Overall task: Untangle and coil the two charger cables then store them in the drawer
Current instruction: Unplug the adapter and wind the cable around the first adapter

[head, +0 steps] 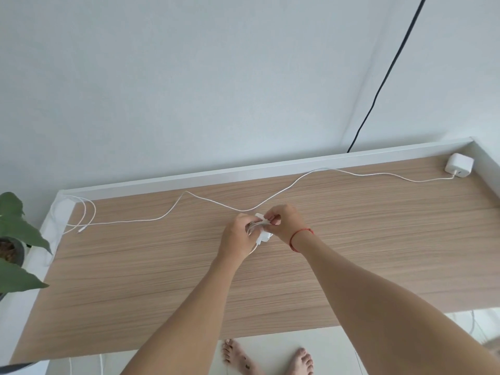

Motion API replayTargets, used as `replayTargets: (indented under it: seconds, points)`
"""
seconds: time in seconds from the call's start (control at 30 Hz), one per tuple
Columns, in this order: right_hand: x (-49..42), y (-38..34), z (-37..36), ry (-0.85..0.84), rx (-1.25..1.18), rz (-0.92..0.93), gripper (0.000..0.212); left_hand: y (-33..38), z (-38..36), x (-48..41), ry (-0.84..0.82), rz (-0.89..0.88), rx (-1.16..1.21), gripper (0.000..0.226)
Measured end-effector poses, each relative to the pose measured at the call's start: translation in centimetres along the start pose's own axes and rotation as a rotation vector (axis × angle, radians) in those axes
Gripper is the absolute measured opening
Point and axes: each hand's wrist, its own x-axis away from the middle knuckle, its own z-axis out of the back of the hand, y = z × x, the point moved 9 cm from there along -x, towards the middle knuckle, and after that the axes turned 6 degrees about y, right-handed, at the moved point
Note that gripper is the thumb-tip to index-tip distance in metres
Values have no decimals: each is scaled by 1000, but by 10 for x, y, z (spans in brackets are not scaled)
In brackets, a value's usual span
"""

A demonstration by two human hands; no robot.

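Note:
Over the middle of the wooden desk [162, 280], my left hand [239, 235] and my right hand [284, 224] are both closed on one white charger [263, 235] with its cable wound in a small bundle between my fingers. A second white charger block [458, 165] lies at the far right corner. Its long white cable [284, 190] runs loose across the back of the desk to loops and a plug end [81, 228] at the far left. No drawer shows.
A potted green plant [16, 239] stands off the desk's left edge. A white raised rim [243, 169] borders the desk's back and sides. A black cable [384, 77] hangs down the wall. My bare feet [267, 358] stand on the pale floor below the front edge.

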Motion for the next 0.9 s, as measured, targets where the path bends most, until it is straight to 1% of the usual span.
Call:
replayTargets:
  seconds: [0.13, 0.27, 0.37, 0.47, 0.57, 0.63, 0.73, 0.83, 0.9]
  points:
    - [3, 7, -5, 40, 9, -46, 17, -4, 1, -3, -22, 57, 37, 16]
    - [2, 10, -8, 26, 3, -64, 17, 3, 0, -1, -59, -2, -9, 14]
    - [1, 14, -7, -15, -29, -107, 16, 5, -5, 1, -136, -29, -65, 25]
    - [6, 29, -4, -13, -197, -245, 17, 0, -11, 5, -199, 1, -70, 37]
    - [16, 44, -10, 12, -511, -420, 16, -4, -16, 8, -212, 42, -46, 38]
    - [22, 48, -19, 3, -642, -472, 15, -8, -20, 8, -213, 54, -31, 38]
    - [26, 51, -30, 5, -744, -518, 16, -12, -22, 8, -215, 119, 21, 38]
    - [26, 54, -25, 54, -764, -523, 11, 1, -22, 10, -218, 174, 138, 38]
    - [28, 58, -8, 107, -751, -532, 9, 14, -27, 9, -226, 197, 189, 38]
